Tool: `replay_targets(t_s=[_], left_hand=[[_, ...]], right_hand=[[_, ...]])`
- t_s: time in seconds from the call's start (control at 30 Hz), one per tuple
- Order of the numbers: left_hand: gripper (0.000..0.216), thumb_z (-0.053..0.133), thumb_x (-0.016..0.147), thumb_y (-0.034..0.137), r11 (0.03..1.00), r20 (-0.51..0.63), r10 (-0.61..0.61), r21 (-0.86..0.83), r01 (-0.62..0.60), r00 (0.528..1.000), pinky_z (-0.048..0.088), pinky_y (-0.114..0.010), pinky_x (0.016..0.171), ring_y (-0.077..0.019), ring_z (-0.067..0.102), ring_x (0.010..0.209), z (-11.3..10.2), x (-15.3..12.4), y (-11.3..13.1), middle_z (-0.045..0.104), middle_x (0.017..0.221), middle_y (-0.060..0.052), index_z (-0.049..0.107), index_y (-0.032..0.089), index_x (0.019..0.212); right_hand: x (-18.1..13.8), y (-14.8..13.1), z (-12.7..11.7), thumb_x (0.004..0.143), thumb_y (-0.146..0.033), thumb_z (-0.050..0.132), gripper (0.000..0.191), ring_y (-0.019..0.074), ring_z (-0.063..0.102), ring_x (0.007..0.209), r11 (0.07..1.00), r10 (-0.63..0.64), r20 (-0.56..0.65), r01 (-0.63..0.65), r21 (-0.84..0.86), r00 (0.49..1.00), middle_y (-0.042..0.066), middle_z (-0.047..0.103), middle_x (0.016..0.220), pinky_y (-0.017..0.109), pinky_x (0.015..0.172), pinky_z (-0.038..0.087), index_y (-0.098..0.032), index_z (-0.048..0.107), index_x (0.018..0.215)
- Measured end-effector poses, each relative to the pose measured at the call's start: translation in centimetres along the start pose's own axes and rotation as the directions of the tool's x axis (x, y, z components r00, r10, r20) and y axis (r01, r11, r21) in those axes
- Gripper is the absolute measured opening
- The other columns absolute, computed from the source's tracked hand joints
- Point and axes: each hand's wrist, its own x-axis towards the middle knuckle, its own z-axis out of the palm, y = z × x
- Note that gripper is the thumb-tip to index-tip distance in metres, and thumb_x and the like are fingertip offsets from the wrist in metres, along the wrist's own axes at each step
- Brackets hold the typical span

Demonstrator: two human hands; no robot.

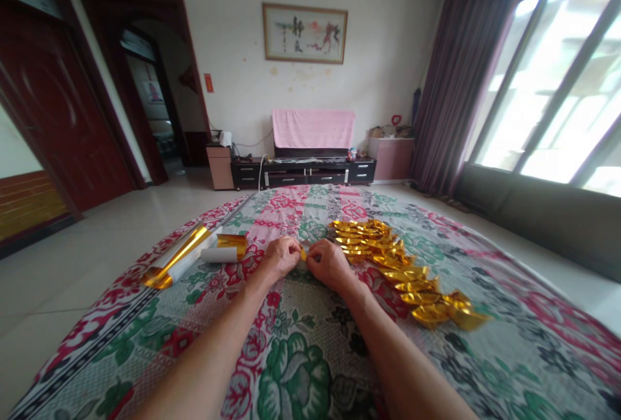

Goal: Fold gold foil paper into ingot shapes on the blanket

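Between my two hands is a small piece of gold foil paper (303,255), mostly hidden by the fingers. My left hand (282,257) pinches its left side, fingers curled. On the other side my right hand (330,263) is closed on it too, knuckles up. Just right of my right hand lie several folded gold paper ingots (412,274), lined up in a row that curves toward me. Off to the left rest curled sheets of gold foil paper (182,258) with white backs, and a smaller rolled sheet (220,254) beside them.
A flowered cloth (295,368) covers the round surface under my hands. Beyond it stands a low black cabinet (310,174), with a pink cloth (313,127) draped over something on top. A curtain (451,77) and window are at the right, a red door (58,96) at the left.
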Motion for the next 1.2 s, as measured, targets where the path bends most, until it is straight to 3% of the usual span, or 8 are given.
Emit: replay_targets(t_s=[0.17,0.83,1.2], left_hand=[[0.015,0.053,0.065,0.01,1.0,0.017,0.005,0.002,-0.005,1.0,0.045,-0.024,0.076,-0.0138,0.059,0.08,0.0,0.0,-0.2,0.067,0.081,-0.002,0.065,0.017,0.069],[0.024,0.047,0.065,0.004,0.996,0.054,0.027,-0.081,-0.022,0.998,0.045,-0.023,0.079,-0.0127,0.06,0.082,-0.1,0.2,-0.9,0.067,0.084,-0.002,0.067,0.016,0.07],[0.007,0.059,0.068,0.02,0.991,-0.013,-0.045,0.129,0.046,0.999,0.043,-0.023,0.067,-0.0131,0.055,0.07,0.4,0.0,0.8,0.061,0.074,-0.002,0.065,0.017,0.068]], right_hand=[[0.0,-0.1,-0.1,0.065,-0.009,0.052,0.018,0.0121,0.058,0.069,1.0,-0.005,0.0,0.005,0.007,1.0,0.004,0.066,0.074,0.018,0.065,0.043,-0.016,0.068,0.061],[-0.1,-0.1,-0.2,0.067,-0.01,0.053,0.017,0.0118,0.058,0.068,1.0,-0.01,0.01,0.01,0.023,1.0,0.004,0.066,0.072,0.018,0.064,0.042,-0.016,0.068,0.063],[-0.1,-0.1,-0.2,0.065,-0.011,0.054,0.016,0.0124,0.058,0.069,1.0,0.009,0.007,-0.009,0.026,1.0,0.003,0.066,0.072,0.019,0.064,0.043,-0.018,0.067,0.06]])
